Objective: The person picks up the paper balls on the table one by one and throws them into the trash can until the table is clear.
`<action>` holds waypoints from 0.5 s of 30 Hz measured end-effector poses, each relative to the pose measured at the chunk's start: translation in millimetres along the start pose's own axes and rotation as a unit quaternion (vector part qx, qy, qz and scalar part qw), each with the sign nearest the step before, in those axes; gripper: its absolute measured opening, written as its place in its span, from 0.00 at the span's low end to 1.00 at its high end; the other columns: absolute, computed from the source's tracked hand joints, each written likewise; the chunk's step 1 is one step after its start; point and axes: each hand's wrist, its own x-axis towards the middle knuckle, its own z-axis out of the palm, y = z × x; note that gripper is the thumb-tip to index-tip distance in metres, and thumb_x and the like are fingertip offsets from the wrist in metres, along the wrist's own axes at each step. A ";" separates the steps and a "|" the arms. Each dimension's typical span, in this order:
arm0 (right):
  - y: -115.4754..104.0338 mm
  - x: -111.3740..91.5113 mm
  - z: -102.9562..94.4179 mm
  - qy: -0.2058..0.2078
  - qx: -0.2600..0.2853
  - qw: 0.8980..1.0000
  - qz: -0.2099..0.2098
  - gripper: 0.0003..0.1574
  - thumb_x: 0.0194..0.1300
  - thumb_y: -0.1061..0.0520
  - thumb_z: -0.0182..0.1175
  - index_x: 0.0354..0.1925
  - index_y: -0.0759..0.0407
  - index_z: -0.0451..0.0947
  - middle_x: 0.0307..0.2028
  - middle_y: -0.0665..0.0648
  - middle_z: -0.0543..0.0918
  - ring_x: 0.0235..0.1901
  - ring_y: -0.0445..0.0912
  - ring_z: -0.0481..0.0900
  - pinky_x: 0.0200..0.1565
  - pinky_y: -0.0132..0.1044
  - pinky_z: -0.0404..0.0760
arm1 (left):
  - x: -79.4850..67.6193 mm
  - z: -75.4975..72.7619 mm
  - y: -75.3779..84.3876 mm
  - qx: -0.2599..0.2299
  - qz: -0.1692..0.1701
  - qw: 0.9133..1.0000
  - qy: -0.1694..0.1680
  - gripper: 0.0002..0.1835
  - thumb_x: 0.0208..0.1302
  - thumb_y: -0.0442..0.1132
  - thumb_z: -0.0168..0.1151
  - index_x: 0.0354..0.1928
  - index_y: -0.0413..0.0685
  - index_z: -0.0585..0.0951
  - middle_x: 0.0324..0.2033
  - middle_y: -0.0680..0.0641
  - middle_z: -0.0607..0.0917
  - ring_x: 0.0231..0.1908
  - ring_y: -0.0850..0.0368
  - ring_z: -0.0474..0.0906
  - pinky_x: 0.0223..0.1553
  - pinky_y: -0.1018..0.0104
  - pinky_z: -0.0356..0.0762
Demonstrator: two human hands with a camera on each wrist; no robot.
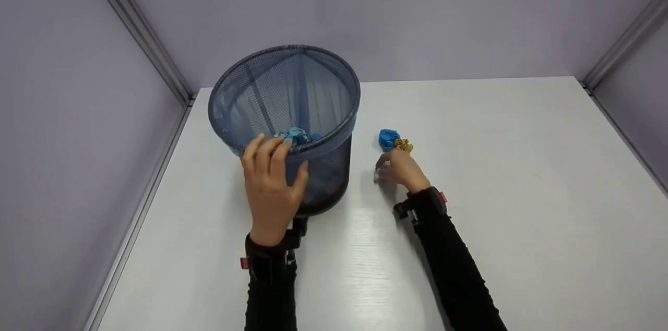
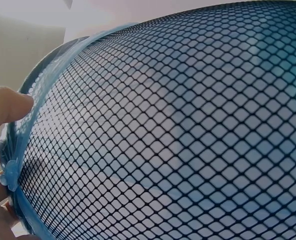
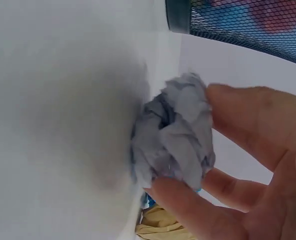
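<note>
My left hand [image 1: 270, 190] grips the near rim of a dark mesh wastebasket [image 1: 330, 177], its fingers over the edge. In the left wrist view, the thumb [image 2: 10, 106] touches the rim, where a blue bag liner [image 2: 43, 102] is folded over. Crumpled light-blue paper [image 1: 294, 135] shows inside the basket. To the right of the basket, my right hand [image 1: 403, 168] pinches a crumpled white paper ball [image 3: 175, 132] between thumb and fingers, close to the tabletop. A blue paper ball [image 1: 388, 139] and a mustard-yellow one [image 1: 404, 145] lie just beyond that hand.
The white table [image 1: 496, 179] meets a pale wall [image 1: 443, 23] at its back edge. Metal frame posts [image 1: 141, 33] stand at the corners. Blurred blue and red contents show through the basket mesh in the right wrist view.
</note>
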 end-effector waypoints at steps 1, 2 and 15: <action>-0.5 -0.5 -0.6 0.005 0.000 1.000 -0.005 0.09 0.47 0.67 0.60 0.31 0.67 0.81 0.34 0.61 0.81 0.34 0.52 0.76 0.41 0.43 0.74 | 0.4 -0.1 -0.1 0.000 0.001 1.000 0.001 0.17 0.50 0.38 0.61 0.43 0.38 0.73 0.43 0.39 0.74 0.52 0.40 0.62 0.56 0.50 0.57; -0.7 -1.1 -1.5 0.010 -0.002 1.000 -0.012 0.09 0.46 0.68 0.60 0.31 0.68 0.81 0.33 0.62 0.81 0.35 0.53 0.76 0.41 0.44 0.74 | 0.6 0.0 -0.2 -0.002 0.001 1.000 0.001 0.17 0.50 0.38 0.61 0.43 0.38 0.73 0.43 0.39 0.74 0.52 0.40 0.62 0.56 0.50 0.57; -15.6 -19.7 -21.2 0.140 0.055 0.981 -0.122 0.06 0.52 0.69 0.58 0.30 0.67 0.82 0.32 0.62 0.79 0.34 0.54 0.75 0.35 0.44 0.74 | -0.5 -1.0 -1.0 -0.002 0.003 1.000 -0.002 0.17 0.51 0.38 0.60 0.42 0.38 0.72 0.43 0.39 0.74 0.52 0.40 0.62 0.56 0.50 0.57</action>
